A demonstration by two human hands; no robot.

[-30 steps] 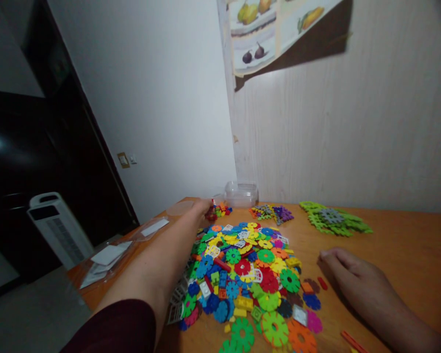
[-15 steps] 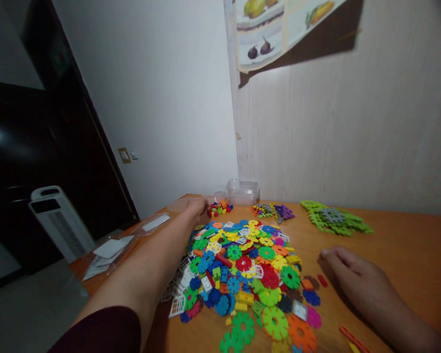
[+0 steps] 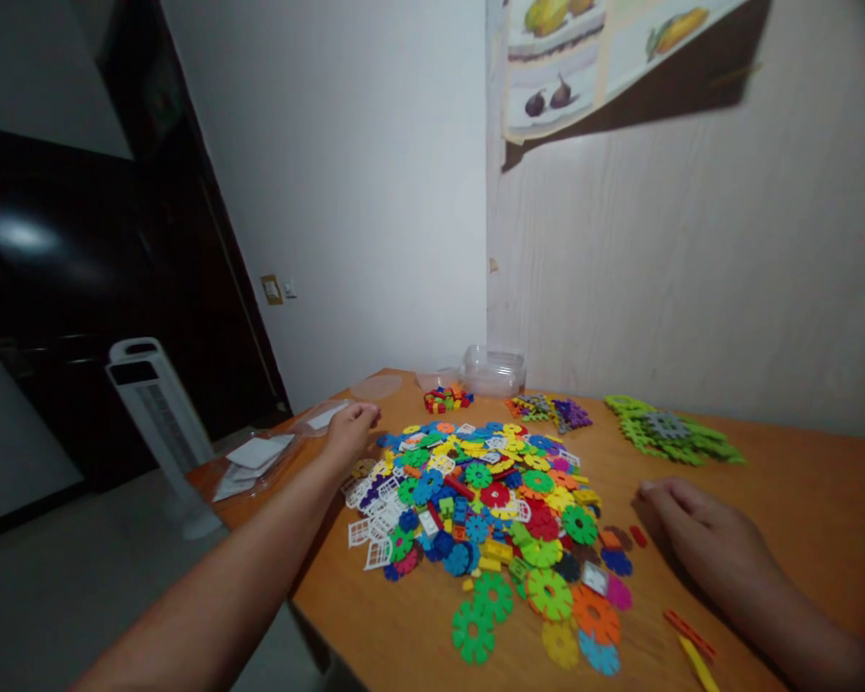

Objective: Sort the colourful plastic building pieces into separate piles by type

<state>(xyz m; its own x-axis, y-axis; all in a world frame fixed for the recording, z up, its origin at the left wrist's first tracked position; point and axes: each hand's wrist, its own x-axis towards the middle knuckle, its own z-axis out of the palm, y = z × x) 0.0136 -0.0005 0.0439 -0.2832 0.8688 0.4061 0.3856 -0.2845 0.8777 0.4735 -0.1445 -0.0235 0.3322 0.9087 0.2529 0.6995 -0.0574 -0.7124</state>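
A large mixed heap of plastic toy pieces (image 3: pixel 476 495) covers the middle of the table, with notched discs, building bricks and white window frames in it. My left hand (image 3: pixel 353 426) hovers at the heap's far left side, fingers curled in; whatever they may hold is hidden. Beyond it lies a small pile of bricks (image 3: pixel 448 399), mostly red, yellow and green. On the right, my right hand (image 3: pixel 703 524) rests on the table with its fingers folded together and nothing showing in them. Close to its fingertips is a small red piece (image 3: pixel 638 536).
Clear plastic tubs (image 3: pixel 495 370) stand against the wall. Purple, grey and orange snowflake pieces (image 3: pixel 552 411) and a stack of green ones (image 3: pixel 670 430) lie at the back. Bags with white paper (image 3: pixel 258 454) are along the left edge. Orange and yellow strips (image 3: pixel 692 644) lie front right.
My left hand has drawn back from the small brick pile toward the left and nearer to me. The view has shifted left; my right hand stays on the table.
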